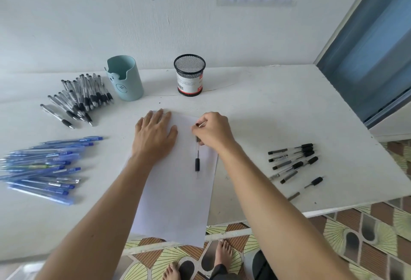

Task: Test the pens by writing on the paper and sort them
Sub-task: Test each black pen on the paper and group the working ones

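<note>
Right grip: fingers curled, pinching a thin pale stick whose end pokes out on the far side of my knuckles. Left grip: flat, fingers straight, palm pressing on the far part of the paper.

Near edge of the paper overhangs the desk front. Black pen lies on the paper pointing toward me, dark sleeve at its near end. Its far end runs in under my right fingers, and I can't tell if they hold it too.

Blue pens are piled on the left of the desk, well apart from the paper. Black capped pens are in a loose group on the right, with a couple of small loose pieces nearer the desk edge.

Further back left is a heap of clear pens with black sleeves. Just right of it stands the teal cup, upright. The black mesh cup is upright near the wall, beyond my hands.
</note>
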The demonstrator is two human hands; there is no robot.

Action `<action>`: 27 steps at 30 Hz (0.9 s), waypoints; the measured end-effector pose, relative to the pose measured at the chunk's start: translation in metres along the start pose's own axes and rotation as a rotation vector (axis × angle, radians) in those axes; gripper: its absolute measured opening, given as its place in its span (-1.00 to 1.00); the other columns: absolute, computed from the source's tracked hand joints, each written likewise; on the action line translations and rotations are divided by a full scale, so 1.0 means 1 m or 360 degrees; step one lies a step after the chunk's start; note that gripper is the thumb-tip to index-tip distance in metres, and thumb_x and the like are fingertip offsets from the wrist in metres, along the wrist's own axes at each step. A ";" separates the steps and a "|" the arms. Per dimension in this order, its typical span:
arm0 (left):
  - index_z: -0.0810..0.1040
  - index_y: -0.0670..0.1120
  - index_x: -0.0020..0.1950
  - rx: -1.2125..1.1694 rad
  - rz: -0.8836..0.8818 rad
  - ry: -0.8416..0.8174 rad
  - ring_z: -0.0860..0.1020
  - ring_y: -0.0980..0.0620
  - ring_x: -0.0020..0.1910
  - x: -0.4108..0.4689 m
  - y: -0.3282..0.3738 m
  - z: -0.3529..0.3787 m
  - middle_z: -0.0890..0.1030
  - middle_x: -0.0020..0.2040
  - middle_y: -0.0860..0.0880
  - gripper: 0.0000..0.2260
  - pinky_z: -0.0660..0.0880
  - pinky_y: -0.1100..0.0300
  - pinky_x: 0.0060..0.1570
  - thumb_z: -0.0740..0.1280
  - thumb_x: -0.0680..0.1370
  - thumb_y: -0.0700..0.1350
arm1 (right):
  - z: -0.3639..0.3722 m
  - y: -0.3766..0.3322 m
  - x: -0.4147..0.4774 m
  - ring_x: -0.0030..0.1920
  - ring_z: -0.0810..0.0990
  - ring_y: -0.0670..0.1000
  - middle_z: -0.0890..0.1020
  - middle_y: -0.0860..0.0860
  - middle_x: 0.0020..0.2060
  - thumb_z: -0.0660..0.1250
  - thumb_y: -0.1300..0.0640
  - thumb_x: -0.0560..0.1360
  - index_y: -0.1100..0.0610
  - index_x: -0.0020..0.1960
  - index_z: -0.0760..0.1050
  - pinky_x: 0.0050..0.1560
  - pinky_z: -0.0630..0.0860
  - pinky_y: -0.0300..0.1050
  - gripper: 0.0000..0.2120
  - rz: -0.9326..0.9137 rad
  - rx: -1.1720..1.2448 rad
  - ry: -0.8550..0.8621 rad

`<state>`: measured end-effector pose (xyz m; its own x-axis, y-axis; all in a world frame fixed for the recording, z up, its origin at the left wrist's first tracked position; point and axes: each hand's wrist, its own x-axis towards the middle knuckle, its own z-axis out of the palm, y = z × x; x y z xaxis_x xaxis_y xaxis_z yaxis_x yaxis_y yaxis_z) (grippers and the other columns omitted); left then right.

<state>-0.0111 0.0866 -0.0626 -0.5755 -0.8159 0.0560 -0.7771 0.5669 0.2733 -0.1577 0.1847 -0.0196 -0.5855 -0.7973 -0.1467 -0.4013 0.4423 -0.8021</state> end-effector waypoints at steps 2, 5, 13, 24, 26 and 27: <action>0.28 0.00 0.56 -0.0001 -0.0007 -0.0002 0.13 -0.10 0.58 0.000 -0.001 0.001 0.25 0.59 -0.03 -0.49 0.02 -0.03 0.52 0.05 0.64 0.15 | 0.010 0.003 0.000 -0.43 0.67 0.03 0.68 0.03 -0.25 0.46 0.13 0.45 0.18 -0.08 0.58 -0.20 0.67 -0.07 -0.86 0.0039 0.0066 0.0003; 0.28 0.00 0.56 -0.0012 0.0002 0.0007 0.13 -0.09 0.58 0.002 -0.002 0.003 0.25 0.59 -0.03 -0.51 0.02 -0.03 0.53 0.11 0.65 0.12 | 0.013 0.004 0.000 -0.23 0.68 0.06 0.67 -0.03 -0.20 0.42 0.00 0.49 0.13 -0.03 0.59 -0.10 0.63 -0.06 -0.80 0.0016 0.0006 0.0057; 0.30 0.04 0.56 -0.0160 -0.0047 0.0004 0.10 -0.05 0.59 0.004 -0.003 0.004 0.24 0.60 0.01 -0.52 -0.03 0.01 0.54 0.18 0.64 0.10 | 0.004 0.040 0.003 0.38 0.42 0.09 0.56 -0.03 0.30 0.18 0.05 0.60 0.00 0.32 0.50 0.28 0.31 0.02 -0.67 -0.0353 -0.0825 0.0398; 0.43 0.00 -0.17 -0.0200 -0.0006 0.0221 0.33 0.01 0.05 -0.009 0.009 -0.003 0.47 -0.10 0.08 -0.61 0.08 0.06 0.04 0.25 0.48 0.32 | 0.008 0.052 0.004 0.61 -0.12 0.13 0.00 0.01 0.62 -0.08 -0.03 0.67 -0.06 0.62 0.00 0.56 -0.17 0.21 -0.48 -0.0203 -0.1086 0.0080; 0.39 0.00 -0.30 -0.0008 0.0015 0.0027 0.35 0.02 -0.02 -0.012 0.015 -0.007 0.45 -0.20 0.09 -0.55 0.14 0.02 0.04 0.24 0.50 0.36 | 0.009 0.052 0.004 0.61 -0.10 0.13 0.01 0.01 0.62 -0.06 -0.03 0.66 -0.06 0.62 0.02 0.56 -0.16 0.22 -0.48 -0.0212 -0.1080 0.0111; 0.40 -0.01 -0.33 0.0031 0.0024 -0.0028 0.39 0.01 -0.04 -0.012 0.016 -0.008 0.46 -0.23 0.08 -0.56 0.19 0.00 0.05 0.26 0.52 0.32 | 0.010 0.052 0.004 0.61 -0.10 0.13 0.02 0.01 0.62 -0.06 -0.03 0.66 -0.06 0.62 0.03 0.56 -0.16 0.22 -0.48 -0.0213 -0.1077 0.0112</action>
<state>-0.0149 0.1048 -0.0509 -0.5914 -0.8052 0.0430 -0.7731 0.5813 0.2536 -0.1742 0.2008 -0.0676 -0.5357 -0.8443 -0.0153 -0.8109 0.5194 -0.2697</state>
